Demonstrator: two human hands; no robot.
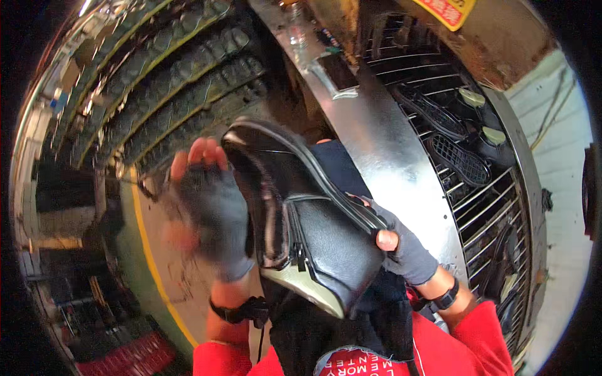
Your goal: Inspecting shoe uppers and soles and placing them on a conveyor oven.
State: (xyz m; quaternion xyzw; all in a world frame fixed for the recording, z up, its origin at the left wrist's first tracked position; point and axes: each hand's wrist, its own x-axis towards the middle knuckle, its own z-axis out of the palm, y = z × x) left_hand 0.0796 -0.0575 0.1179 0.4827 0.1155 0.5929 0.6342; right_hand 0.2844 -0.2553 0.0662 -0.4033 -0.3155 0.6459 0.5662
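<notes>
The right hand grips a black shoe, the left hand spread alongside. One-sided support could let it twist.

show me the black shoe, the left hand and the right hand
black shoe (335, 241): head view, leather side panel
left hand (216, 210): head view, grey glove
right hand (406, 250): head view, grey glove

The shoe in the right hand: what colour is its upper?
The shoe has a glossy black upper, best seen in the head view.
</notes>
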